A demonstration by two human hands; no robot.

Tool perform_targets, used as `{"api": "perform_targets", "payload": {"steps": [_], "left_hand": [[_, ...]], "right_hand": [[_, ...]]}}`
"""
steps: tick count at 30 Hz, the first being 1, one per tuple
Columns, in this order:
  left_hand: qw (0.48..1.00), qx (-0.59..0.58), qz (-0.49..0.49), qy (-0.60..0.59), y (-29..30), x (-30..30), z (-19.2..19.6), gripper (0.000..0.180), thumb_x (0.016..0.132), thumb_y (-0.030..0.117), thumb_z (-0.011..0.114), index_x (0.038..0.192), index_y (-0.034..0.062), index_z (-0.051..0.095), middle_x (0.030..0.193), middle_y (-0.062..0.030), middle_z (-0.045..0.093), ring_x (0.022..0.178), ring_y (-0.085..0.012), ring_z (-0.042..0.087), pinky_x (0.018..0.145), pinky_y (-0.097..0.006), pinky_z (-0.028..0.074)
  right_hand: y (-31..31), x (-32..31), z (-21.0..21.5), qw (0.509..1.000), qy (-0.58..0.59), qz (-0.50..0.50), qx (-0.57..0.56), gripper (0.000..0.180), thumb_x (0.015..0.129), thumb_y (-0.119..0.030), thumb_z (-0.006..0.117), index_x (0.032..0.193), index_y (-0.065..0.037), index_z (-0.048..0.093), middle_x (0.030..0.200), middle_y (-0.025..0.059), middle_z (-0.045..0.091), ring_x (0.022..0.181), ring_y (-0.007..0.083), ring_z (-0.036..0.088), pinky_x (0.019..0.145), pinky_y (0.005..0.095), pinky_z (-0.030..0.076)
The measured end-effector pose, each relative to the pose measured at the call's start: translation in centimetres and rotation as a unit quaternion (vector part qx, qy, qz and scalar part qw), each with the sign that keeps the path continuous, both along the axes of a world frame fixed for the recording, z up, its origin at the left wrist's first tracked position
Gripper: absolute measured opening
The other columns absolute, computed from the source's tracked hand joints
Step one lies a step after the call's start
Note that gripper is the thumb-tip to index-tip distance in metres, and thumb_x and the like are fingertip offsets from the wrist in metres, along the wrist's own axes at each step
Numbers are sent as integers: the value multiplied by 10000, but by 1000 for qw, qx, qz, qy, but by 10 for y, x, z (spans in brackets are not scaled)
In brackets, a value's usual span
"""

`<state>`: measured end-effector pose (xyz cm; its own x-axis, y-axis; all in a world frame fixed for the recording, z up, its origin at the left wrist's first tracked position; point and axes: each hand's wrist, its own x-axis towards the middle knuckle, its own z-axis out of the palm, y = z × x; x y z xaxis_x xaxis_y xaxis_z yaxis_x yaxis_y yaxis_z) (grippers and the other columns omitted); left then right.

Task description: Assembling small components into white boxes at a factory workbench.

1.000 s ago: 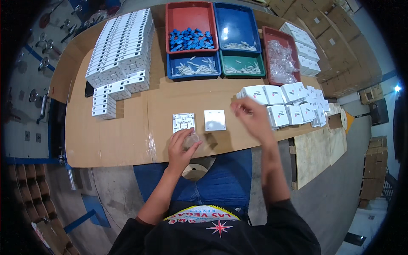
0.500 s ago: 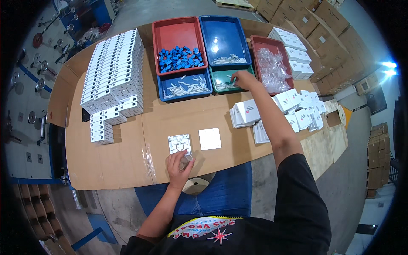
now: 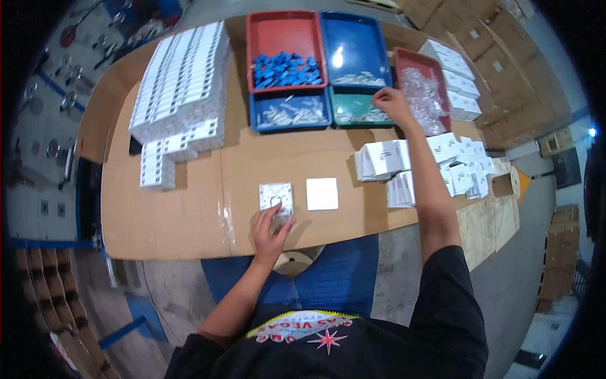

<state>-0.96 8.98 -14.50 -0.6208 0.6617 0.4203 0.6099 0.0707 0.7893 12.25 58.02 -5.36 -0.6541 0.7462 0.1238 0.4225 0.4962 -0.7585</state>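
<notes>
Two reaches, one near and one far

Your brown cardboard worktop (image 3: 189, 221) spans the view. On its left stands a tall stack of white units (image 3: 180, 76); white packets (image 3: 382, 158) lie to the right. Along the back sit a red tray (image 3: 284, 36), a large blue tray (image 3: 353, 44) and, nearer you, a green tray (image 3: 344, 100). Your right hand (image 3: 394, 105) is over the green tray's right end, fingers drawn narrow. Your left hand (image 3: 269, 234) curls around a clear piece (image 3: 284, 220), at the near edge of a white square housing (image 3: 276, 191). Just right of that lies a white square plate (image 3: 322, 193). Slim white pieces (image 3: 361, 117) lie in the green tray; it's too blurred to tell whether your right fingertips pinch one.
</notes>
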Motion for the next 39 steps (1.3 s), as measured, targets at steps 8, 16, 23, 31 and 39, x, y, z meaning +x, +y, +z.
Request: {"api": "perform_targets", "payload": {"steps": [8,16,23,31,39], "left_hand": [[1000,13,8,6,1,-6,10,475,768,199,885,1185,65,700,1131,-92,736,1049,-288,673,928,-401,472],[999,30,-29,24,-3,0,16,474,765,106,843,1212,66,689,1139,-89,724,1064,-293,660,955,-402,472],[999,38,-23,8,-7,1,11,459,774,150,840,1203,94,685,1164,-94,715,1083,-300,660,968,-425,467],[998,57,-26,10,-3,-5,12,461,779,156,836,1207,84,682,1161,-99,714,1089,-302,658,958,-426,472],[998,52,-10,21,1,-1,14,452,791,187,867,1191,70,691,1148,-92,715,1060,-292,663,933,-410,478]], "right_hand": [[-235,3,61,987,63,72,-129,151,929,-70,742,1074,-29,747,901,-4,729,710,38,578,632,206,466],[-361,-14,8,973,121,102,-169,151,883,-20,764,1026,-11,718,1019,37,696,747,76,589,648,221,473],[-367,-12,1,977,91,137,-138,178,884,-8,752,1052,13,699,1083,70,682,760,123,600,655,249,487],[-361,-18,7,980,84,132,-122,149,896,-10,742,1042,5,711,1058,68,695,758,122,598,654,252,485],[-297,-28,-1,994,79,35,-64,110,918,-91,738,1007,-27,731,855,62,713,685,130,606,608,275,478]]}}
